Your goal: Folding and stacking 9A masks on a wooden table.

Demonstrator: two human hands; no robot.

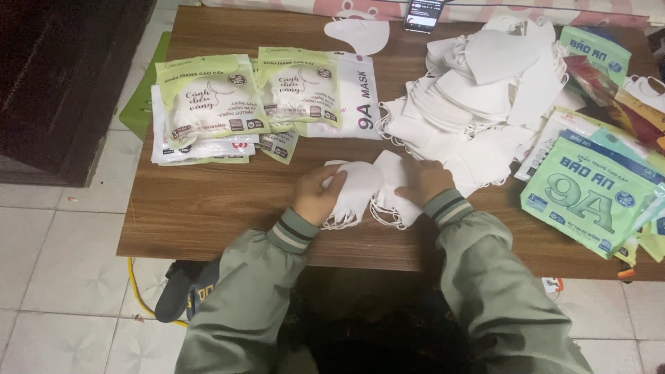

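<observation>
While both forearms in grey-green sleeves reach in from the bottom edge, the left hand (317, 194) and the right hand (424, 181) rest on a small stack of white masks (370, 188) lying near the front edge of the brown wooden table (208, 215). The left hand curls its fingers round the stack's left end, grasping it; the right hand lies over the right end, fingers pressing the cloth, though whether it pinches or only presses cannot be told, since the fingertips are hidden under the knuckles. How many masks the stack holds is hard to make out, as the layers blur together.

Behind the hands a large loose heap of white masks (478, 90) spreads across the table's far right. To the left lie 2 piles of filled pale-green packets (242, 97), overlapping each other. At the right edge a fan of empty green packets (589, 187) is cut off by the frame. 1 single mask (357, 34) and a phone (422, 14), partly cropped at the top, sit at the far edge. A dark shoe (176, 294) shows under the table.
</observation>
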